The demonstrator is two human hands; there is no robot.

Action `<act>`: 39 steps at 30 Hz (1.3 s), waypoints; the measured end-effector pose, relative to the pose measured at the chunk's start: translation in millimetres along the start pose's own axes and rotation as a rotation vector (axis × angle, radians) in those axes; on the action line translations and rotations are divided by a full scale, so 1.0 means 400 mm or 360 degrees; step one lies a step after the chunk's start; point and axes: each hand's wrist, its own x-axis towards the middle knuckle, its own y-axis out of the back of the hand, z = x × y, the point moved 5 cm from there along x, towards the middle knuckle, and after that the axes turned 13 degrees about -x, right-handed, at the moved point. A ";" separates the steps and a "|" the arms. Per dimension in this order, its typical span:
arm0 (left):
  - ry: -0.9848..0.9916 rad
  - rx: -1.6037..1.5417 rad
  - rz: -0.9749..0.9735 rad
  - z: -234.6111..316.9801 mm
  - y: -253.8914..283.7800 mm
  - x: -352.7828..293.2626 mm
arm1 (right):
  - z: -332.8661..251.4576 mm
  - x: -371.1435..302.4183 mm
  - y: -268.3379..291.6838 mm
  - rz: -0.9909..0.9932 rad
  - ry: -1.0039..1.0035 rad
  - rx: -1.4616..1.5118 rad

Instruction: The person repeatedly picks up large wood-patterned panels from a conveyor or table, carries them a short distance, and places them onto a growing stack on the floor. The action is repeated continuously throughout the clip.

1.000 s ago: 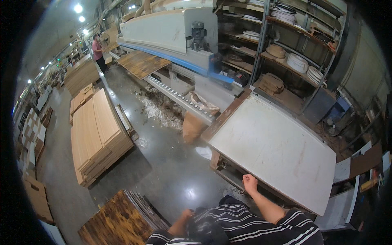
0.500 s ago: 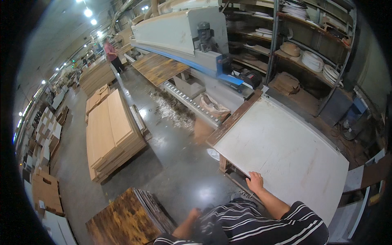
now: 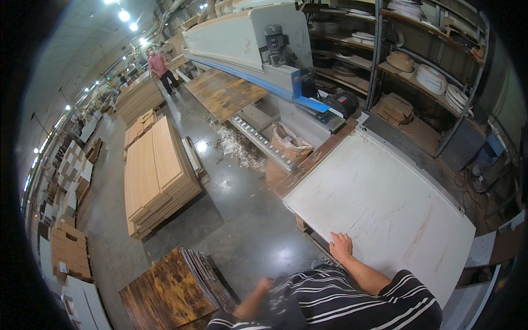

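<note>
My right hand (image 3: 341, 246) rests on the near left edge of a white worktable (image 3: 379, 192). Its fingers lie on the surface and nothing shows in them. Low in the head view, my left hand (image 3: 264, 285) hangs in front of my striped shirt, close to the body; its fingers are too indistinct to read. Below and left of that hand stands a stack of brown-and-black wood-patterned panels (image 3: 168, 289). Beyond the table, a similar panel (image 3: 224, 92) lies along a long machine with a blue rail (image 3: 242, 78) and a dark motor (image 3: 275, 41).
A stack of light wood boards (image 3: 157, 165) stands on the grey floor at left. Shelves (image 3: 429, 96) with coiled edging rolls (image 3: 432, 80) line the right back. A sack (image 3: 289, 144) sits beside the machine. A person in a pink shirt (image 3: 158, 65) stands at the far end.
The view has shifted slightly. The far person now faces more toward me. My right hand stays on the table edge, and my left hand remains near my body.
</note>
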 end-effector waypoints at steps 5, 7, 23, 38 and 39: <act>-0.0001 -0.0027 -0.0003 0.030 -0.029 -0.006 | 0.000 0.017 0.012 0.0050 0.0153 -0.0083; 0.0014 -0.0075 0.0031 0.027 -0.039 -0.011 | 0.004 0.038 0.014 -0.0065 0.0096 -0.0076; 0.0026 -0.0117 0.0277 -0.003 -0.105 -0.046 | 0.026 0.148 0.004 -0.0645 0.0100 0.0008; 0.0229 -0.0121 0.0255 -0.014 -0.154 -0.092 | 0.007 0.137 -0.009 -0.0559 0.0261 0.0028; 0.0210 -0.0134 0.0244 -0.005 -0.155 -0.097 | 0.007 0.132 -0.014 -0.0589 0.0249 0.0008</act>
